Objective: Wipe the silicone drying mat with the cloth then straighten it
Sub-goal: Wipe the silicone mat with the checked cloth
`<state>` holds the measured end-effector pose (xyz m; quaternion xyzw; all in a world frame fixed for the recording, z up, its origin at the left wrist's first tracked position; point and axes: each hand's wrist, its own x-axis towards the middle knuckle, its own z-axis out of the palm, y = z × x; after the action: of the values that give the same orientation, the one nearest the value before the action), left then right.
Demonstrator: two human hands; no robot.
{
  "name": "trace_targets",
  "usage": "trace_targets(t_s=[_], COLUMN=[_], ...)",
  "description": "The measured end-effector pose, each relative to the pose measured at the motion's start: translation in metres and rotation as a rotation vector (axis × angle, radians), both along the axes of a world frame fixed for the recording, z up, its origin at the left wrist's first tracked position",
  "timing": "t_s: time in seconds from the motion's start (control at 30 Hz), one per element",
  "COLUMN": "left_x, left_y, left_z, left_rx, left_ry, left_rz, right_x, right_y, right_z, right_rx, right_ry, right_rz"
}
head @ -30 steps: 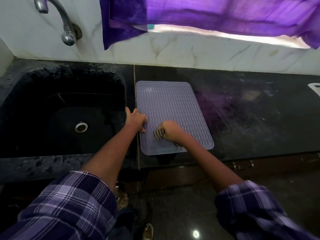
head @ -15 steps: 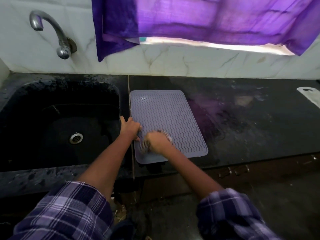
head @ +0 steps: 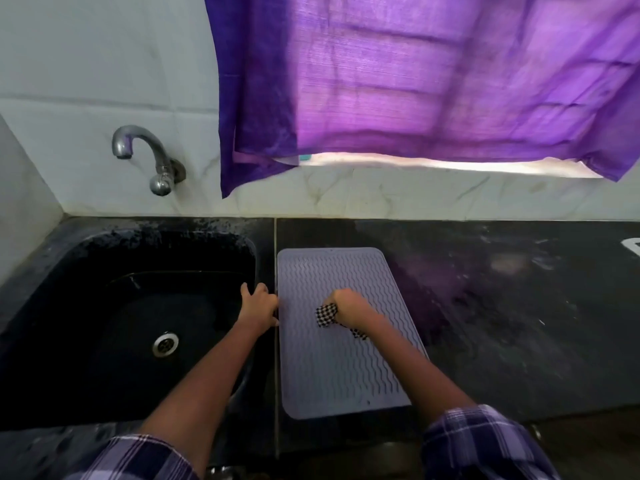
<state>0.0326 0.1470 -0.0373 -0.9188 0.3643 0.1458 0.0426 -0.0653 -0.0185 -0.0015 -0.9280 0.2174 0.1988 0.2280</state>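
A lilac silicone drying mat with wavy ridges lies flat on the black counter just right of the sink. My right hand is closed on a black-and-white checked cloth and presses it on the mat's middle. My left hand rests at the mat's left edge, its fingertips pinching or pressing that edge; the fingers are partly hidden.
A black sink with a metal drain lies to the left under a chrome tap. A purple curtain hangs above the black counter. A white object shows at the right edge.
My right hand has moved the cloth from the mat's near left part up to its middle. The left hand stays at the mat's left edge. The camera has tilted upward.
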Motion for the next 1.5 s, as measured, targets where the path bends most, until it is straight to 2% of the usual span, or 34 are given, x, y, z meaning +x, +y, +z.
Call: trace_targets(t_s=[0.1,0.17,0.27,0.4,0.5,0.6,0.7,0.87,0.9,0.97,1.03,1.13,1.23,1.33,1.43,1.5], left_x=[0.028,0.049,0.082,0.113,0.125,0.132,0.131,0.128,0.128,0.131,0.131,0.129,0.125,0.124,0.123,0.123], left_y=[-0.017,-0.031,-0.056,-0.084,-0.089,-0.085,-0.084,-0.083,-0.083,-0.081,-0.082,-0.087,-0.091,-0.091,-0.086,-0.083], left_z=[0.001,0.0,-0.003,-0.011,-0.021,-0.018,-0.012,-0.008,-0.008,-0.009,-0.006,0.0,0.0,0.001,0.002,0.001], left_rx=[0.005,0.006,0.034,0.14,0.167,0.162,0.154,0.163,0.15,0.142,0.194,0.293,0.293,0.261,0.251,0.236], left_ry=[-0.023,-0.014,0.008,0.011,-0.01,-0.022,-0.039,-0.009,0.007,0.034,0.057,0.025,-0.04,-0.058,-0.04,-0.042], left_rz=[0.037,0.054,0.051,-0.006,-0.002,0.003,-0.032,-0.051,-0.048,-0.038,-0.041,-0.073,-0.095,-0.073,-0.073,-0.069], right_x=[0.05,0.082,0.122,0.172,0.193,0.195,0.171,0.136,0.145,0.168,0.18,0.173,0.145,0.115,0.117,0.134], right_y=[-0.002,-0.011,-0.027,-0.037,-0.036,-0.042,-0.051,-0.048,-0.048,-0.046,-0.04,-0.029,-0.024,-0.014,-0.016,-0.025], right_z=[0.002,0.001,-0.002,-0.018,-0.044,-0.057,-0.055,-0.038,-0.032,-0.023,-0.024,-0.041,-0.049,-0.048,-0.034,-0.022], right_rx=[0.035,0.052,-0.097,-0.275,-0.365,-0.337,-0.196,0.011,0.005,-0.046,-0.112,-0.196,-0.14,-0.039,0.002,-0.042], right_ry=[0.135,0.144,0.08,-0.159,-0.19,-0.168,0.112,0.203,0.161,-0.047,-0.183,-0.106,-0.082,-0.004,0.193,0.155], right_rz=[-0.247,-0.293,-0.134,0.096,0.194,0.129,0.015,0.27,0.258,0.124,0.031,-0.027,-0.059,-0.001,0.108,0.112])
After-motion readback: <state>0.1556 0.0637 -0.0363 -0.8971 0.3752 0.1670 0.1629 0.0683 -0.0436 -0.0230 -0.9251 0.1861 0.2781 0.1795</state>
